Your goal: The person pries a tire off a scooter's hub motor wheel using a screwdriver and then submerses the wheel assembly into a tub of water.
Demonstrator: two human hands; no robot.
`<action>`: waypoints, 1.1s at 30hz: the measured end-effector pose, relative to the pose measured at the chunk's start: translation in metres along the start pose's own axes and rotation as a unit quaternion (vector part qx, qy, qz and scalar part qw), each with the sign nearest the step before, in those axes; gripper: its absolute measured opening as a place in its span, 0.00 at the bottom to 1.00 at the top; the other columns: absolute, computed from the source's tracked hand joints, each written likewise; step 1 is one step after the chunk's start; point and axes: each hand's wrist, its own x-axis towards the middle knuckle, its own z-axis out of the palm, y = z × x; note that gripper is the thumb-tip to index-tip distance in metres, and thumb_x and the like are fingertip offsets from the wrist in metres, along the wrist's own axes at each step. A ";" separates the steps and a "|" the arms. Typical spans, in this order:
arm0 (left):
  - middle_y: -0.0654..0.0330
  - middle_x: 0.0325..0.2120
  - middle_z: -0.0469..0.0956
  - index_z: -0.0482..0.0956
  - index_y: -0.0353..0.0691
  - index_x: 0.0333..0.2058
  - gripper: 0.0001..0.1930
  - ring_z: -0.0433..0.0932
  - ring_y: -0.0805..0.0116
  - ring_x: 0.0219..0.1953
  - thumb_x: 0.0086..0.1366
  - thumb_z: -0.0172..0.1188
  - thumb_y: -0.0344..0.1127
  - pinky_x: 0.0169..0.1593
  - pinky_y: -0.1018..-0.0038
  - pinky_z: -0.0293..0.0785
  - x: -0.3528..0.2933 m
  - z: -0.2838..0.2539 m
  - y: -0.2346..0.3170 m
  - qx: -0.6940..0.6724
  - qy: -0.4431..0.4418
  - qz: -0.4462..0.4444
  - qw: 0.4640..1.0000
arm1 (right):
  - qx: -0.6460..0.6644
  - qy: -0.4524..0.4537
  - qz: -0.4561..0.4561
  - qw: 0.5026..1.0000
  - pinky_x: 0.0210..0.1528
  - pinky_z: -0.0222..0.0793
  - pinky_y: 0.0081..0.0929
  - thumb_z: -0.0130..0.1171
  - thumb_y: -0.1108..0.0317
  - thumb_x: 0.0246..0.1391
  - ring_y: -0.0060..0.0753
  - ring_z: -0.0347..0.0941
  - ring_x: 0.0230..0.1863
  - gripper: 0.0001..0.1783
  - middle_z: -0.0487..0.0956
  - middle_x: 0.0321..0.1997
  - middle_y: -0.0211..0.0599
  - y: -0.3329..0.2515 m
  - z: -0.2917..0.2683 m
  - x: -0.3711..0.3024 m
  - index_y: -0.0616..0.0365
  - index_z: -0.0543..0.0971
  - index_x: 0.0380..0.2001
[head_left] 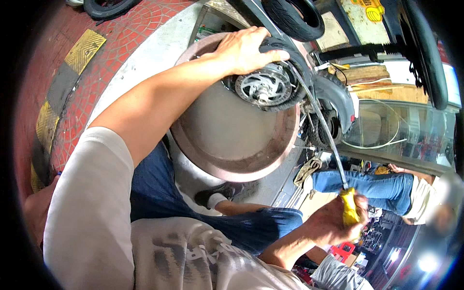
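A small wheel with a silver brake disc (263, 89) and a black tyre (296, 54) rests over the far side of a round brownish basin (193, 154) of murky water. My left hand (244, 52) presses on the tyre's upper left, thumb along its edge and fingers curled over it. In my right hand (338, 220), a long screwdriver (330, 137) is gripped by its yellow handle. Its metal shaft runs up and left, and its far end meets the tyre near the rim. Whether the tip sits under the tyre's bead I cannot tell.
A loose black tyre (295, 19) lies beyond the basin, and another tyre (111, 8) is at the far left. A scooter-like vehicle with a black fender (338, 99) stands right of the basin. At right, a person in jeans (367, 188) sits near a glass case (386, 125).
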 end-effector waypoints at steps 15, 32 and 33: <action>0.42 0.53 0.81 0.79 0.35 0.56 0.41 0.79 0.45 0.58 0.64 0.60 0.72 0.62 0.59 0.73 0.000 0.009 0.011 0.037 -0.004 0.034 0.999 | -0.447 -0.311 0.277 0.792 0.28 0.67 0.23 0.65 0.76 0.58 0.19 0.70 0.25 0.14 0.75 0.27 0.30 -0.025 -0.106 0.018 0.63 0.73 0.45; 0.42 0.47 0.84 0.82 0.36 0.53 0.44 0.82 0.46 0.54 0.59 0.61 0.76 0.60 0.60 0.75 0.000 0.003 -0.004 -0.069 0.003 0.002 0.998 | -0.510 -0.264 0.127 0.809 0.55 0.72 0.31 0.70 0.81 0.53 0.37 0.75 0.48 0.19 0.76 0.46 0.42 0.107 -0.213 0.032 0.65 0.76 0.48; 0.41 0.47 0.84 0.82 0.36 0.53 0.45 0.82 0.46 0.54 0.59 0.61 0.76 0.60 0.60 0.75 0.001 0.002 -0.007 -0.068 0.003 0.000 0.998 | -0.520 -0.279 0.111 0.800 0.55 0.72 0.30 0.70 0.82 0.52 0.37 0.74 0.48 0.19 0.74 0.46 0.41 0.097 -0.218 0.037 0.66 0.76 0.47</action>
